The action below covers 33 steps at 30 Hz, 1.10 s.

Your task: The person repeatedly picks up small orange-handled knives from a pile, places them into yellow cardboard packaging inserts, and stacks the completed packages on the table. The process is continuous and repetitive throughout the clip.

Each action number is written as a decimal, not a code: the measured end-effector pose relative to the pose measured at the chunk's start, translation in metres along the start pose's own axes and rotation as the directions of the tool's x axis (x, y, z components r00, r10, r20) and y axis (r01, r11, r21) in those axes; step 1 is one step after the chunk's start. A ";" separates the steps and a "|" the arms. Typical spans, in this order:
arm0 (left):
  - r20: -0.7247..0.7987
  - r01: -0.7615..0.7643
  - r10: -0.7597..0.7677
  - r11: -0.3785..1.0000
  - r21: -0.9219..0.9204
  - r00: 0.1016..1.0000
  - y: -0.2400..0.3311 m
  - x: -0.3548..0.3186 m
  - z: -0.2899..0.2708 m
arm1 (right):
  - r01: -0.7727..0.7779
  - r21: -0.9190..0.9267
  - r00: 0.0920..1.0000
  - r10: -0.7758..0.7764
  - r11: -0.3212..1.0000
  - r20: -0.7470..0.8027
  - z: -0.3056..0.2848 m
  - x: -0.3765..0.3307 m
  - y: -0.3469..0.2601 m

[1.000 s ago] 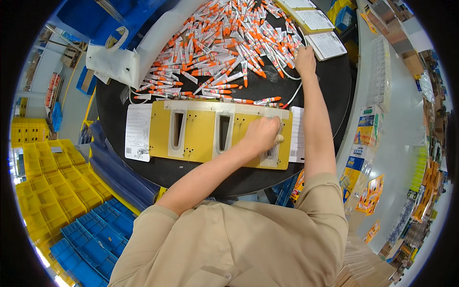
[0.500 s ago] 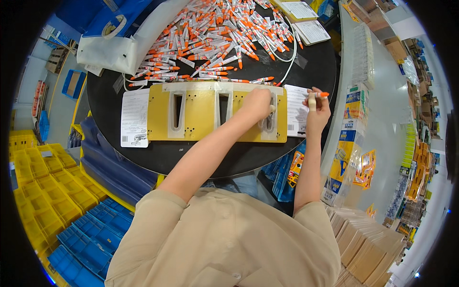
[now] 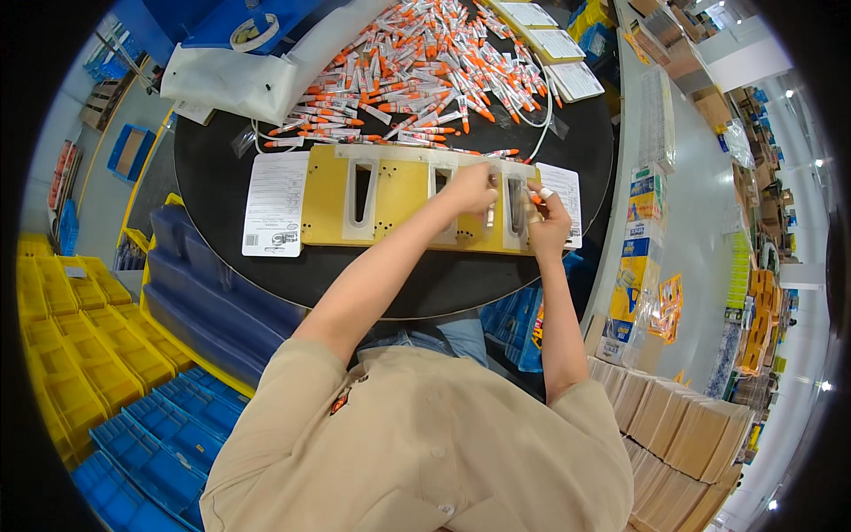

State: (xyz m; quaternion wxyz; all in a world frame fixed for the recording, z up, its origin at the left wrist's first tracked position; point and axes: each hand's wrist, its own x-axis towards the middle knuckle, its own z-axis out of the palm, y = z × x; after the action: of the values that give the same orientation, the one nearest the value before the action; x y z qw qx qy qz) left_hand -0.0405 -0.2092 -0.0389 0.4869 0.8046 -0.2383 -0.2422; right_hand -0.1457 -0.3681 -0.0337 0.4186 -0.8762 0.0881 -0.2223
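A yellow board (image 3: 328,208) with three framed slots lies across the near part of the black round table. My left hand (image 3: 472,188) is over the board between the middle slot and the right slot (image 3: 516,204). Its fingers are bent down and drawn together; what they hold, if anything, is hidden. At the right slot's upper right edge, my right hand (image 3: 550,222) pinches a small tube with an orange cap (image 3: 536,198), mostly covered by the fingers. Pale coverings wrap some fingertips. White printed cards stick out past the board's left end (image 3: 270,213) and right end (image 3: 567,188).
A large heap of orange-capped tubes (image 3: 425,75) spreads behind the board, with a white cable (image 3: 539,133) around it. Translucent plastic sheeting (image 3: 226,84) and a tape roll (image 3: 254,34) are at back left. Card stacks (image 3: 572,80) sit at back right. Yellow bins (image 3: 75,324) and blue bins (image 3: 160,443) stand left.
My right hand has come left with the orange-capped tube, from over the right card to the right slot. My left hand has shifted off that slot, to its left. The whole view has shifted slightly.
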 end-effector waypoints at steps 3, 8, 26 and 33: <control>-0.108 0.015 -0.004 0.995 0.101 0.994 -0.015 -0.015 -0.025 | 0.257 -0.203 0.962 -0.231 0.945 0.145 0.002 0.002 0.002; -0.129 0.041 0.022 0.884 0.466 0.991 -0.018 -0.035 -0.049 | 0.392 -0.410 0.899 -0.247 0.824 0.362 -0.012 0.007 -0.001; -0.220 0.262 -0.265 0.964 -0.043 0.939 -0.060 -0.108 -0.134 | 0.237 -0.294 0.971 -0.212 0.926 0.113 0.070 0.090 0.001; -0.271 0.268 -0.134 0.789 0.553 0.953 -0.056 -0.101 -0.156 | -0.131 -0.439 0.946 0.245 0.889 0.214 0.163 0.183 0.006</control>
State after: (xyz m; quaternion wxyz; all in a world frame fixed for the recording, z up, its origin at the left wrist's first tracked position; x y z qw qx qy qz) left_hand -0.0125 -0.0193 -0.0097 0.2107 0.9573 -0.1587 -0.1185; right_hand 0.0925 -0.3210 -0.0704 0.2484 -0.9542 0.1623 -0.0379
